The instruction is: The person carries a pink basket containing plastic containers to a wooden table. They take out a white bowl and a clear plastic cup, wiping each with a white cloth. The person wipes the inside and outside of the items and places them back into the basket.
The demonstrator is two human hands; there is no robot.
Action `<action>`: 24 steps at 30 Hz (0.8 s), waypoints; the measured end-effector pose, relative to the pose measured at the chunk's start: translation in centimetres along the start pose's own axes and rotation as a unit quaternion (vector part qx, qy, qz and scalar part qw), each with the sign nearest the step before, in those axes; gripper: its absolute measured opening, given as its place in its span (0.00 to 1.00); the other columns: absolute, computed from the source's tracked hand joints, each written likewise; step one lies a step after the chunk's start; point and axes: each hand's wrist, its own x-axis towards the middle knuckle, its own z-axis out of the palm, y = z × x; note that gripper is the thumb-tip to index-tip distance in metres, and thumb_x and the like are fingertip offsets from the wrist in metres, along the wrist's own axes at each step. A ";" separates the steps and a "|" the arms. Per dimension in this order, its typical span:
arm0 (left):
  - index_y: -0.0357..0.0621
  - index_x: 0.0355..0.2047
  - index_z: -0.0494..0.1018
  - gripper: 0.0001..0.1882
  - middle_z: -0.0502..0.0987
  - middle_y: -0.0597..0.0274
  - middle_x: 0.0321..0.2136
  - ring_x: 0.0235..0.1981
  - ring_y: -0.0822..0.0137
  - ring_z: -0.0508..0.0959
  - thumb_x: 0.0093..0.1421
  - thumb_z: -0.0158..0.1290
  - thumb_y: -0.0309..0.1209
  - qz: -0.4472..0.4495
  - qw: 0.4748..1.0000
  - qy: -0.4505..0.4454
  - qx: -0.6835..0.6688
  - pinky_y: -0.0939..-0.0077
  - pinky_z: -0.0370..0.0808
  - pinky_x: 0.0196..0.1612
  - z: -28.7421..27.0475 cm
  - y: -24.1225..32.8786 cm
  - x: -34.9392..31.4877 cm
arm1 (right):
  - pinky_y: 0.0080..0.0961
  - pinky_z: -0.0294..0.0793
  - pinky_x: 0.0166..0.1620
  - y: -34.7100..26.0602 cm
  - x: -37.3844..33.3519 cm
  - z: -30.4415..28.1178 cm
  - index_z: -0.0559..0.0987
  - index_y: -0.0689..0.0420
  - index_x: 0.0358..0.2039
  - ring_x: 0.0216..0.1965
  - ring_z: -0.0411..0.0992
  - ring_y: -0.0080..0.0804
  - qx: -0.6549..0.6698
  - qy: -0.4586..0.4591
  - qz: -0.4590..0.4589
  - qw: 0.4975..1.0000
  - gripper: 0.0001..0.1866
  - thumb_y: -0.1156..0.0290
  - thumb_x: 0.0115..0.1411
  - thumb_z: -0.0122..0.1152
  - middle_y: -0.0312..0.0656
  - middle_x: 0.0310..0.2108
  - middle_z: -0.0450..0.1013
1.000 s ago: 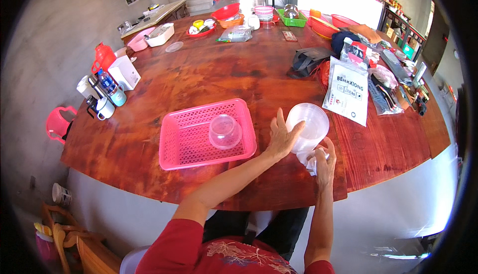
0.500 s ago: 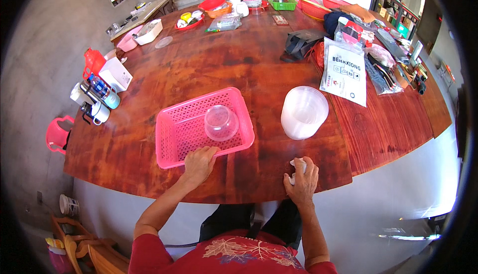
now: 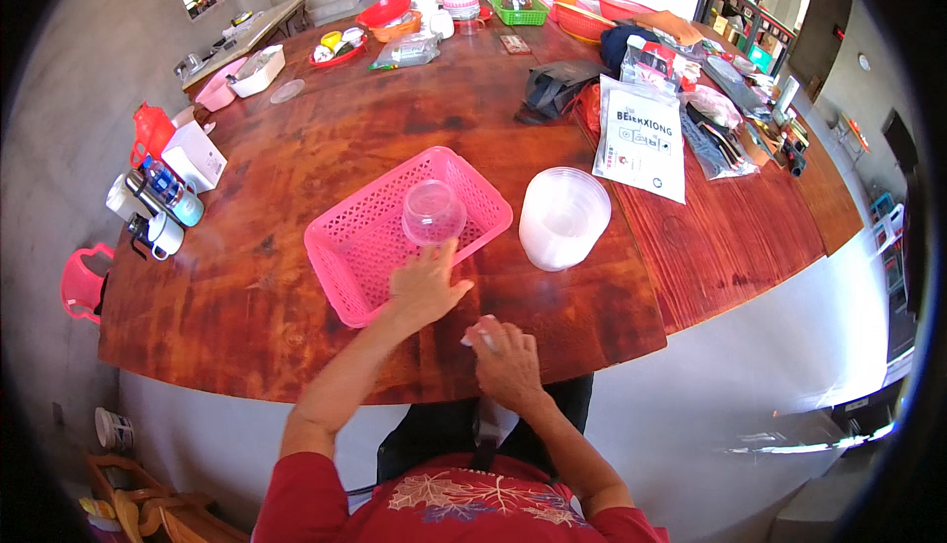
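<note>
A pink perforated plastic basket (image 3: 367,204) sits at an angle on the wooden table in front of me. In it is a clear round plastic bowl (image 3: 434,212). My left hand (image 3: 426,287) reaches over the basket's near rim, fingers stretched toward the bowl and thumb apart; whether a fingertip touches the bowl I cannot tell. By the table's near edge, my right hand (image 3: 505,361) is closed around a crumpled white cloth or tissue (image 3: 477,334), mostly hidden by the fingers. Right of the basket stands a stack of clear plastic bowls (image 3: 563,219).
On the left are a white box (image 3: 194,156), a red jug (image 3: 153,132) and several bottles and mugs. A white plastic mailer bag (image 3: 641,139) and a black bag (image 3: 557,89) lie to the right. Baskets, including a green one (image 3: 518,12), line the far side.
My left hand has let go of the basket's near rim and moved over it toward the bowl. The basket has turned slightly. My right hand, with the white cloth, has shifted left.
</note>
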 end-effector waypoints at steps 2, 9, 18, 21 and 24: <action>0.44 0.39 0.67 0.16 0.77 0.51 0.35 0.27 0.49 0.79 0.58 0.51 0.42 0.016 1.000 -0.017 0.008 0.52 0.75 0.28 -1.3 -2.7 -2.3 | 0.40 0.65 0.43 1.4 -1.0 -0.6 0.74 0.49 0.46 0.48 0.65 0.42 -0.059 0.029 0.047 0.997 0.21 0.70 0.48 0.55 0.42 0.51 0.66; 0.46 0.34 0.70 0.10 0.77 0.54 0.26 0.26 0.49 0.78 0.58 0.50 0.37 -0.073 0.978 -0.150 0.123 0.53 0.74 0.27 -3.8 -6.0 -8.9 | 0.40 0.67 0.45 5.0 -2.7 -3.1 0.74 0.55 0.47 0.47 0.67 0.46 0.013 0.054 0.131 0.990 0.24 0.80 0.46 0.53 0.45 0.47 0.69; 0.46 0.27 0.70 0.07 0.77 0.56 0.23 0.22 0.51 0.79 0.54 0.55 0.34 -0.114 0.975 -0.071 0.175 0.56 0.75 0.23 -4.5 -7.3 -10.3 | 0.27 0.75 0.37 16.2 2.8 -7.2 0.70 0.58 0.54 0.34 0.74 0.32 0.292 0.167 0.302 0.892 0.26 0.83 0.52 0.45 0.44 0.36 0.73; 0.47 0.28 0.70 0.08 0.77 0.56 0.23 0.22 0.51 0.79 0.53 0.56 0.35 -0.108 0.979 -0.074 0.159 0.55 0.75 0.24 -3.2 -7.3 -9.7 | 0.24 0.74 0.38 18.6 4.5 -5.9 0.69 0.54 0.56 0.35 0.73 0.27 0.392 0.135 0.285 0.864 0.30 0.84 0.51 0.44 0.42 0.37 0.73; 0.46 0.29 0.70 0.10 0.77 0.56 0.23 0.22 0.50 0.78 0.53 0.57 0.36 -0.100 0.981 -0.086 0.146 0.55 0.75 0.24 -3.0 -6.6 -9.2 | 0.23 0.73 0.41 18.6 5.4 -5.7 0.68 0.54 0.57 0.36 0.72 0.26 0.403 0.059 0.265 0.874 0.32 0.85 0.48 0.44 0.41 0.38 0.74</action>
